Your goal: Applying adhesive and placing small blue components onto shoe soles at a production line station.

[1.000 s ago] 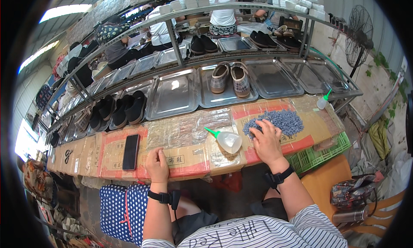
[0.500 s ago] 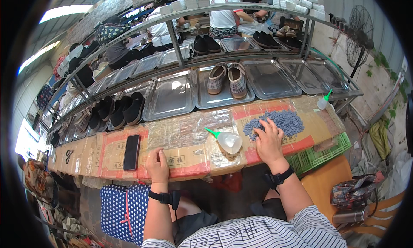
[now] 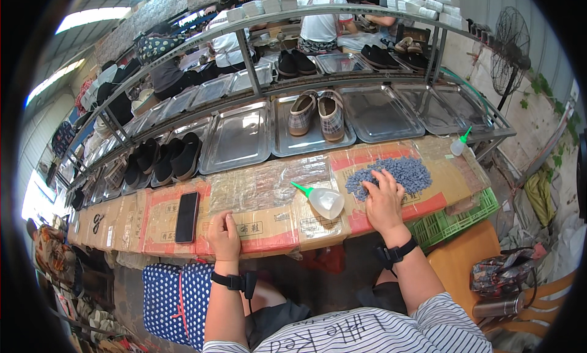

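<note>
At the edge of the cardboard-covered bench, my left hand (image 3: 224,235) rests with its fingers curled in; whatever they may hold is hidden. My right hand (image 3: 384,201) lies at the near side of a heap of small blue-grey pieces (image 3: 408,173), its fingers spread and touching them. These pieces are too small to name. Between my hands a clear squeeze bottle (image 3: 328,204) with a green nozzle lies on its side. A black phone (image 3: 187,217) lies flat to the left of my left hand.
Behind the bench runs a metal rack with steel trays (image 3: 237,136). Plaid slip-on shoes (image 3: 331,115) and black shoes (image 3: 185,156) stand on them. A second bottle (image 3: 458,146) stands far right, scissors (image 3: 98,222) lie far left. A green crate (image 3: 458,217) sits under the bench; people work beyond.
The trays on the lower level, with the plaid and black shoes, have shifted slightly left. My right fingers have moved slightly on the heap; my left hand has stayed put.
</note>
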`<state>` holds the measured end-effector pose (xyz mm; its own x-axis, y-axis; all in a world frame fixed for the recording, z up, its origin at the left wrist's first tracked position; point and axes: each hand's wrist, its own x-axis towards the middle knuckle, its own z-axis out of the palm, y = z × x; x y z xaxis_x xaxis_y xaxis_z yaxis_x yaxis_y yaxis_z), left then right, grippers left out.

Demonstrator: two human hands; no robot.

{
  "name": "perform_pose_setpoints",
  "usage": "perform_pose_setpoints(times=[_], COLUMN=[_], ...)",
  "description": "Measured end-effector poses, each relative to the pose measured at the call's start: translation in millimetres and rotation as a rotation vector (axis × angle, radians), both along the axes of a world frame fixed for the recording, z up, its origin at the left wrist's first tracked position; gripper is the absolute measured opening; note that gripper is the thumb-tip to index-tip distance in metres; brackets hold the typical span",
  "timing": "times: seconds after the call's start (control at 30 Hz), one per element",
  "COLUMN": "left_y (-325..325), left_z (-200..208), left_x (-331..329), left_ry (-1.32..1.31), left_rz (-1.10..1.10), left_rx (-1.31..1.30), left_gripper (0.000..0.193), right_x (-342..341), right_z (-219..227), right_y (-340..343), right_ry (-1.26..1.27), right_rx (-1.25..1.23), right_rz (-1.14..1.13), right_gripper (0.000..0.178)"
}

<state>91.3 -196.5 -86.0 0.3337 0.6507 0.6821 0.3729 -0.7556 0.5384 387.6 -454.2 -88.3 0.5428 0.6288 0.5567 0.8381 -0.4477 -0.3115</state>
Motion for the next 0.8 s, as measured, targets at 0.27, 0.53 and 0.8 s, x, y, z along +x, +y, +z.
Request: perform_pose_setpoints(times=[0.27, 0.53, 0.8], left_y=[-1, -2, -4], left_z=[-1, -2, -4], left_x=[2, 6, 9], left_ry=[0.002, 0.007, 0.016], left_rz=[-0.001, 0.003, 0.012], left_rx=[0.005, -0.003, 0.03], left_gripper=[0.015, 0.014, 0.012], right_x=[4, 8, 11], right_z=[-6, -7, -8], right_y=[-2, -3, -4], right_ry=[-0.012, 0.011, 0.013], right_rx=[0.017, 0.01, 0.006], right_rz=[-0.067, -0.094, -0.088], right_gripper=[0.038, 0.036, 0.037])
